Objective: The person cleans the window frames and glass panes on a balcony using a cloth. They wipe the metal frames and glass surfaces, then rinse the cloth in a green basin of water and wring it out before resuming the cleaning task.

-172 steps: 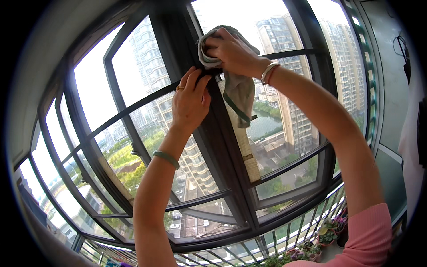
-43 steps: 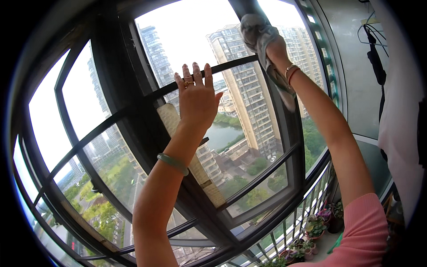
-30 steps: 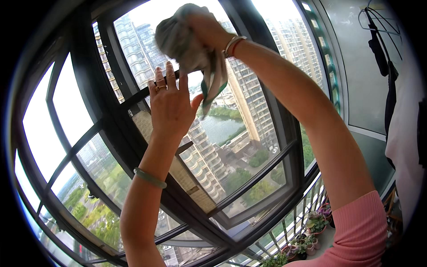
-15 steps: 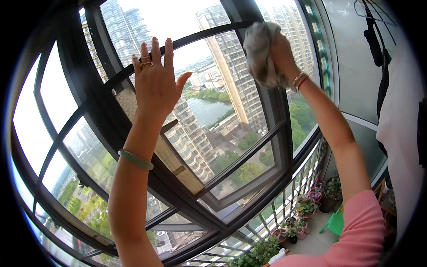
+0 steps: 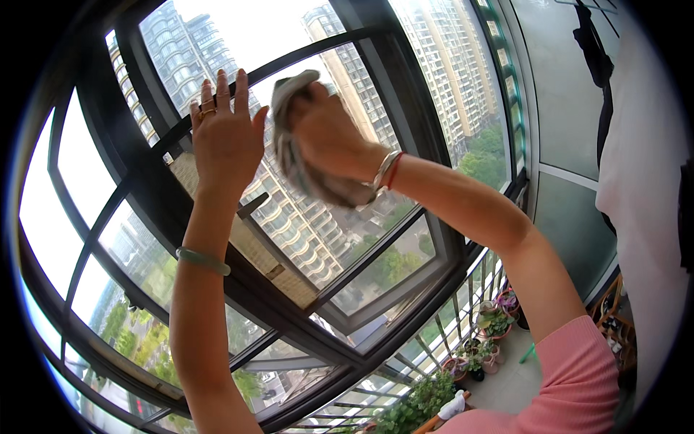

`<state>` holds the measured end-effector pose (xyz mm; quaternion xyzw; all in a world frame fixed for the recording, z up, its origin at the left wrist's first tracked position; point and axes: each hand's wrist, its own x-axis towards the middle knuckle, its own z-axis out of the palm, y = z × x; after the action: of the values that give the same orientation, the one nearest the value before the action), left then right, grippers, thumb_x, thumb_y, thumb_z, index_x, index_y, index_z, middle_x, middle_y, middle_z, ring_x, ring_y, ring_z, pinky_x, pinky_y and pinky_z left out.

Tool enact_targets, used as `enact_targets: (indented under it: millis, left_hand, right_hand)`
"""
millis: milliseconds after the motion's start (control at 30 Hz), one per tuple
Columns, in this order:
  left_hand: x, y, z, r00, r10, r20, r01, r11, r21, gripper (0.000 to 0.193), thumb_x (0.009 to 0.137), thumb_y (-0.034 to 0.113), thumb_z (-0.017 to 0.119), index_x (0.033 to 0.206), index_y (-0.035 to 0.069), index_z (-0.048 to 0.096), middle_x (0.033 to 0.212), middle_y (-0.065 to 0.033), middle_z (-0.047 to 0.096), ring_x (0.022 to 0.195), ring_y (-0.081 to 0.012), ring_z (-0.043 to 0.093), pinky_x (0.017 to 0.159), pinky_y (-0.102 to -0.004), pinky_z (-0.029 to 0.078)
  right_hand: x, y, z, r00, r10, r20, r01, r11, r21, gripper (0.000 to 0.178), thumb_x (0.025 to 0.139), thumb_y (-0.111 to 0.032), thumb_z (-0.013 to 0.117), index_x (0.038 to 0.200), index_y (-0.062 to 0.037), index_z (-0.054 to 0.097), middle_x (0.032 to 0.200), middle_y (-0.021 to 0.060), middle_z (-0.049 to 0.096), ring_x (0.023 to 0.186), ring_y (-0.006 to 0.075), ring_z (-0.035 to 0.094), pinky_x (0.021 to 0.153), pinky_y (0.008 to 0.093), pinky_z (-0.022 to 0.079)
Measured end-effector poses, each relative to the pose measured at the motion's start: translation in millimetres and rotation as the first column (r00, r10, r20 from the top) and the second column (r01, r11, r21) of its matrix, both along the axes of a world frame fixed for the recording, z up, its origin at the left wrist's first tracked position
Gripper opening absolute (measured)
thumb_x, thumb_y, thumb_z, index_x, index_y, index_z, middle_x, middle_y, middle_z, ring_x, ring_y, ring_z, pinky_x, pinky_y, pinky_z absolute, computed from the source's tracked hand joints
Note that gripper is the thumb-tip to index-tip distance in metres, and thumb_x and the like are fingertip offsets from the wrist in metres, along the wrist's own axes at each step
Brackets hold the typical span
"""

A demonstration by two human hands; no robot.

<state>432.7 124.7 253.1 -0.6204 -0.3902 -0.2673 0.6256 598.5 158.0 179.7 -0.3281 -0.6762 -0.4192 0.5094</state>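
Note:
My right hand (image 5: 334, 139) is closed round a crumpled grey-white cloth (image 5: 318, 181), which lies over the upper left part of the window pane (image 5: 383, 249). Some of its fingers are hidden behind the cloth. To the left, my left hand (image 5: 228, 148) is spread with its fingertips up at the dark window frame (image 5: 307, 52), holding nothing. A ring sits on one of its fingers and a pale green bangle (image 5: 203, 261) circles that forearm. Just below this hand a dark window handle (image 5: 253, 205) sticks out.
Dark frame bars (image 5: 264, 307) cross the window on several sides. Below right runs a metal railing (image 5: 466, 296), with potted plants (image 5: 495, 318) beside it on the floor. A white cloth (image 5: 640, 210) and dark garments (image 5: 594, 58) hang at the far right.
My right hand has swept the cloth left and down, from the upright at the pane's right side onto the glass near my left hand. My left hand stays at the frame; the view has shifted slightly.

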Motion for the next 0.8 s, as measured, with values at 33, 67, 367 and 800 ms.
enact_targets:
  millis: [33,67,367,800]
  left_hand:
    - [-1,-1,2,1.0,-0.007,-0.007,0.007,1.0,-0.003,0.057,0.103,0.041,0.041,0.152,0.015,0.031,0.151,-0.017,0.038,0.142,-0.0355,0.034,0.116,-0.0486,0.029]
    - [-2,-1,4,1.0,-0.009,-0.014,0.009,1.0,-0.007,0.055,0.103,0.039,0.04,0.152,0.015,0.031,0.151,-0.0167,0.038,0.142,-0.0346,0.034,0.115,-0.048,0.03]
    - [1,-3,2,0.999,-0.004,-0.047,0.004,1.0,0.001,0.055,0.103,0.037,0.04,0.152,0.013,0.031,0.153,-0.0146,0.036,0.143,-0.0327,0.032,0.117,-0.0466,0.028]
    - [3,-8,4,0.999,-0.025,-0.043,0.024,0.999,-0.027,0.061,0.101,0.041,0.045,0.152,0.01,0.03,0.154,-0.0189,0.032,0.144,-0.0353,0.028,0.118,-0.0478,0.024]
  right_hand:
    - [-6,-5,-1,0.999,0.034,-0.032,-0.033,0.999,0.03,0.017,0.08,-0.013,0.058,0.074,-0.0038,0.071,0.092,0.0128,0.067,0.11,0.0332,0.049,0.089,0.0505,0.043]
    - [-10,-8,-2,0.995,0.073,-0.063,-0.069,0.996,0.06,0.017,0.08,-0.014,0.058,0.076,-0.0047,0.071,0.093,0.0118,0.067,0.111,0.0319,0.049,0.089,0.0504,0.043]
    - [74,6,20,0.857,-0.239,-0.456,0.197,0.971,-0.137,0.014,0.082,-0.011,0.061,0.091,-0.0051,0.07,0.111,0.0075,0.066,0.116,0.0346,0.045,0.09,0.0583,0.04]
    - [165,25,24,0.793,0.127,-0.596,-0.148,0.989,0.014,0.017,0.082,-0.008,0.057,0.082,0.0061,0.065,0.088,0.0263,0.067,0.087,0.0406,0.065,0.081,0.0414,0.051]
